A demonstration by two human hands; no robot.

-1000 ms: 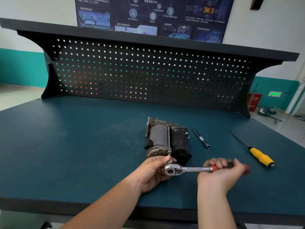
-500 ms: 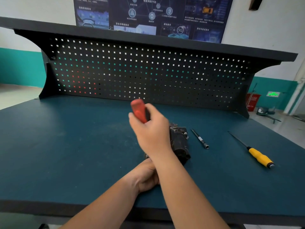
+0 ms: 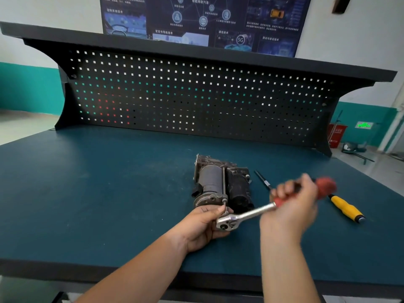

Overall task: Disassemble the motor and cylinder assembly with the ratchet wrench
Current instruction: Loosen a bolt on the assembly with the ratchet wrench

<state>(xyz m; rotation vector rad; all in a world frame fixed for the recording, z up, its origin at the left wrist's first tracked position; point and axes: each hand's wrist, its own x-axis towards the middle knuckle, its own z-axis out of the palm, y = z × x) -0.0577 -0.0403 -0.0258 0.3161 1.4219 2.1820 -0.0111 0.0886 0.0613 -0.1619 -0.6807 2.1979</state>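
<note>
Our left hand (image 3: 203,228) came in from the near edge of the bench (image 3: 98,193), forearm angled up to the right. Its fingers curled under the head of the ratchet wrench (image 3: 247,215) and its thumb lay along the top, holding that head at the near end of the motor and cylinder assembly (image 3: 220,184). Our right hand (image 3: 290,206) rose almost straight from the bottom edge, fist wrapped round the wrench's red handle, knuckles up. It was smeared with blur, so we could not count its fingers cleanly.

The silver shaft slanted up to the right between the two hands. Whether the drive sat on a bolt we could not tell: the left hand's thumb and the head covered that spot.

The assembly lay on the bench mid-table, just beyond the left hand. Right of it a thin black rod (image 3: 263,180) was partly hidden behind the right hand, as was the shaft of a yellow-handled screwdriver (image 3: 346,208). Farther back stood the pegboard (image 3: 196,99), and above it a dark poster (image 3: 203,18), cut off at the top.
</note>
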